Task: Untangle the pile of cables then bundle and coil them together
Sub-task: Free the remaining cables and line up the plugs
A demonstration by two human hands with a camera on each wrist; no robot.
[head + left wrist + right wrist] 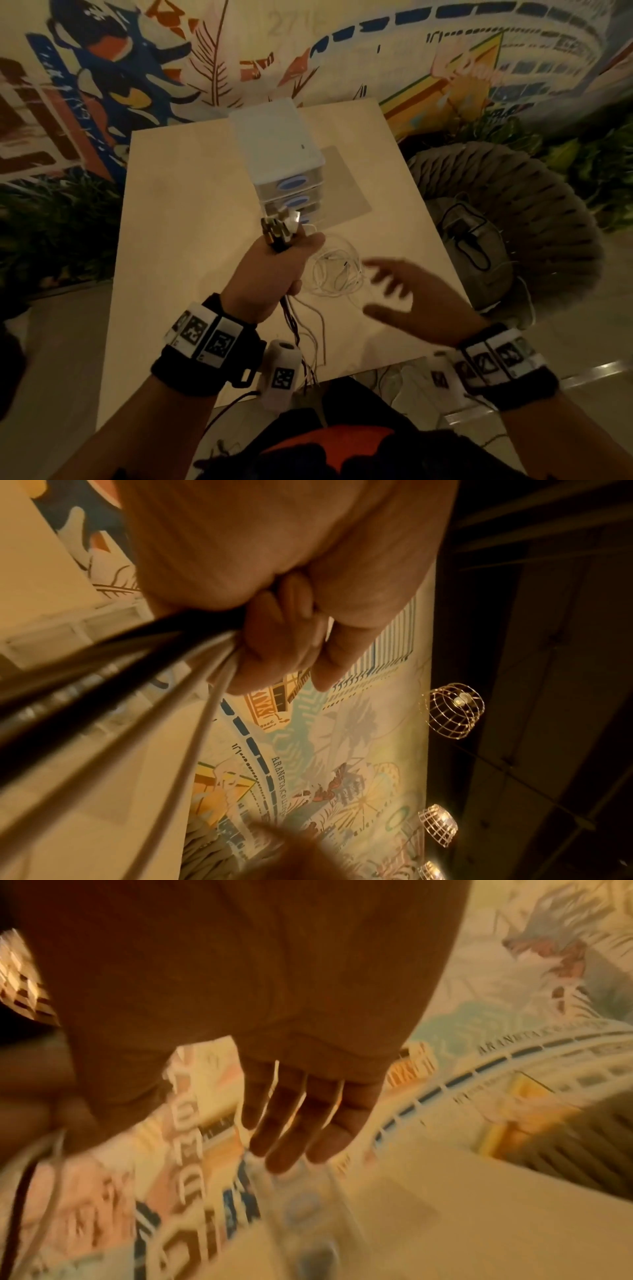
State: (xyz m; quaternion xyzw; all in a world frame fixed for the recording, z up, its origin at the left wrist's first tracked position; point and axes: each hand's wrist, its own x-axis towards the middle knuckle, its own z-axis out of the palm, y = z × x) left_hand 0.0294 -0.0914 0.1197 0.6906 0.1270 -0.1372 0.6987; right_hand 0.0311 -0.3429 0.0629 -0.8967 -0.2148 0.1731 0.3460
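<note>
Wristbands with black-and-white markers [209, 337] sit nearest the lens in the head view, one on each forearm, above a dark lap. Beyond them spreads a pale rectangular table [191, 192], the landmark for all that follows, backed by a painted mural wall [113, 78]; a grey ribbed round seat [507, 205] stands just off the table's right edge. On the table's far half stands a white drawer unit [279, 150] with blue oval handles, resting on a pale mat [346, 185]. Over the table's centre the left hand [270, 274] is fisted round a bundle of cables [279, 233], connector ends sticking up out of the fist and dark and white strands trailing down over the table's near edge. Beside the fist a loose white cable coil [337, 274] lies on the table top. Over the table's right part the right hand [414, 301] hovers, blurred, fingers apart and extended, holding nothing. Only the left wrist view shows the fingers [274, 642] clamped on the black and grey strands [143, 674], and wire-cage ceiling lamps [452, 710]. Only the right wrist view shows the straight fingers [294, 1123] from the palm side, above the blurred drawer unit [308, 1204].
</note>
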